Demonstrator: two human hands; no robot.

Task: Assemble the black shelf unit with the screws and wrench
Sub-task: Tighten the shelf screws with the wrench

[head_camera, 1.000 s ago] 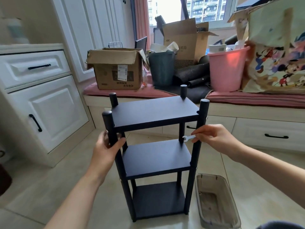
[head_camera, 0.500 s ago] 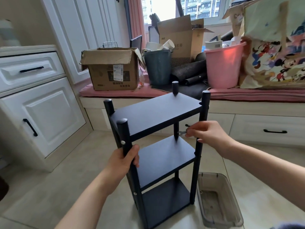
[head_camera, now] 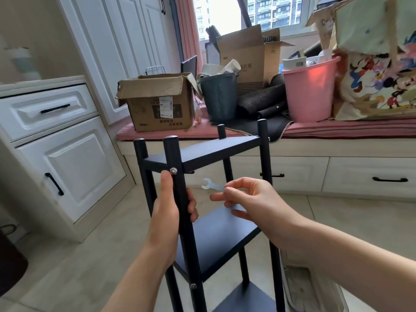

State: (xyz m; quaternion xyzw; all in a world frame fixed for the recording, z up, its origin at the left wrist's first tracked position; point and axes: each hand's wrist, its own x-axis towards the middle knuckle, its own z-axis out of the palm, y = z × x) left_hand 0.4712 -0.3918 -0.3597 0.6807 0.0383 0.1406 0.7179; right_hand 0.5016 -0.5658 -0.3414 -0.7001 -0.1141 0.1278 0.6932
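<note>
Shelf unit (head_camera: 203, 154) turned, left hand (head_camera: 167, 212) gripping post, right hand (head_camera: 249, 199) apparently pinching wrench (head_camera: 211, 185).

left hand (head_camera: 167, 208) grips shelf post (head_camera: 180, 199) | right hand (head_camera: 249, 199) pinches wrench (head_camera: 212, 185)

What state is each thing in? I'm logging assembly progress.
Shelf unit: standing upright, shelves mounted.
Top screw: seated in the near post.
Wrench: pinched, off the screw.
Left hand: gripping the near post.
Right hand: holding the wrench.
Cardboard box: flaps open.
</note>
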